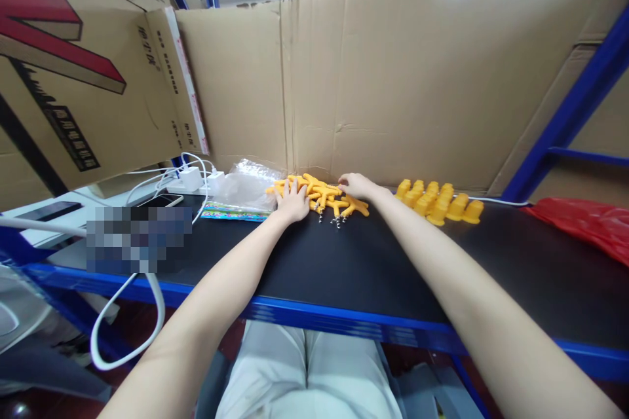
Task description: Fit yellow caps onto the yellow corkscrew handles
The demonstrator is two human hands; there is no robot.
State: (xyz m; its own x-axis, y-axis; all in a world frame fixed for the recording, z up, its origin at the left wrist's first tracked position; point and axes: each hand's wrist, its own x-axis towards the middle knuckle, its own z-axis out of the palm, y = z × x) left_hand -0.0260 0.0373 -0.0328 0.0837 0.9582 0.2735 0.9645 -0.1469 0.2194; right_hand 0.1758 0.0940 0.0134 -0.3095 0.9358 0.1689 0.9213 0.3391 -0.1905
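A pile of yellow plastic pieces with branching handles (325,191) lies at the back of the black shelf; thin metal spirals, like corkscrews, stick out from its front. My left hand (293,201) rests on the left side of this heap, fingers spread over the pieces. At the heap's right rear, my right hand (358,186) touches it with bent fingers somewhat apart, and I see nothing held in them. To the right of that hand stand several yellow cup-shaped pieces (437,200) in rows, partly behind my right forearm.
Clear plastic bags (246,186) lie left of the heap, over a colourful flat packet (230,211). White chargers and cables (190,178) are farther left, near a phone. A red plastic bag (580,219) lies right. Cardboard (417,78) walls the back; blue rails frame the shelf.
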